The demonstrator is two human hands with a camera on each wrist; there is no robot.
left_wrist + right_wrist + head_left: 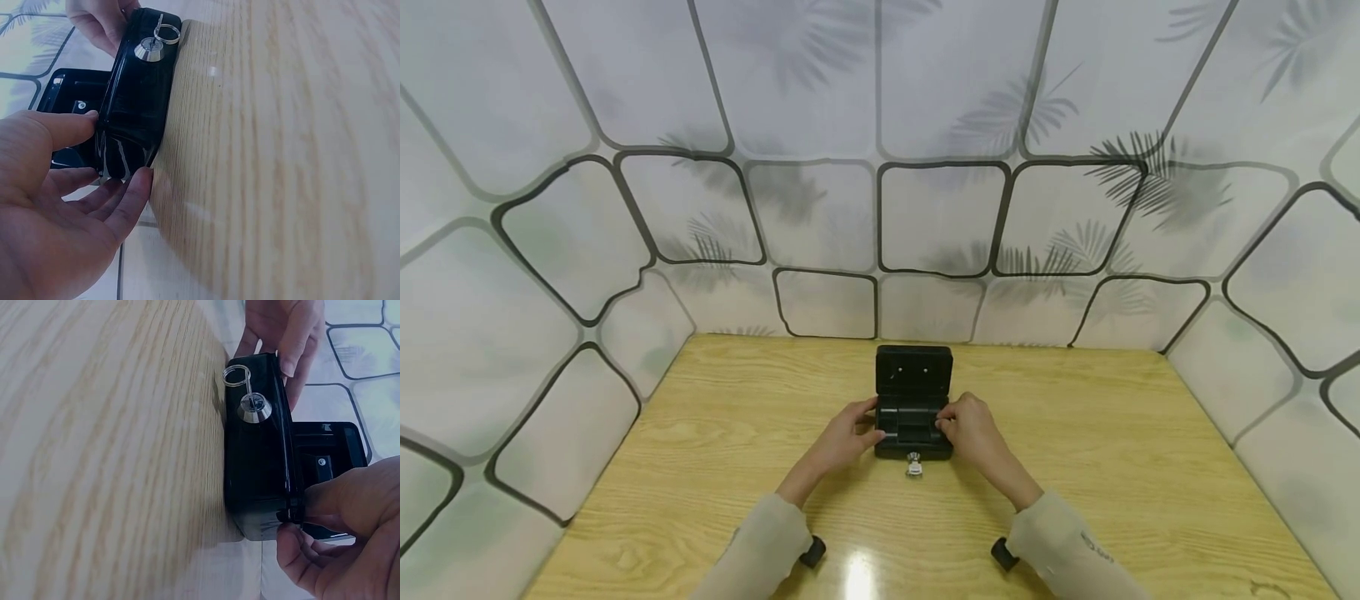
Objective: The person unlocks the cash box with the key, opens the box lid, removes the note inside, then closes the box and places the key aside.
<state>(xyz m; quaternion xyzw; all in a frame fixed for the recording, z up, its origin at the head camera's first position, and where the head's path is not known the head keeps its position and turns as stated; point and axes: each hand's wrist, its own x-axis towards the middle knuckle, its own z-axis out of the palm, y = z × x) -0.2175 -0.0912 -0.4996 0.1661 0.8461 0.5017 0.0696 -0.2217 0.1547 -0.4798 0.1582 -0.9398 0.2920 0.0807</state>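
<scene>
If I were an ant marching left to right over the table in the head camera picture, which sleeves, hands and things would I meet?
Left sleeve → left hand → black box → right hand → right sleeve.

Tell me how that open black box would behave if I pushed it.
The black box probably slides rather than rolls, since its sides look flat. It seems stiff, its glossy walls unbent. Its raised lid might wobble or drop with a jolt.
</scene>
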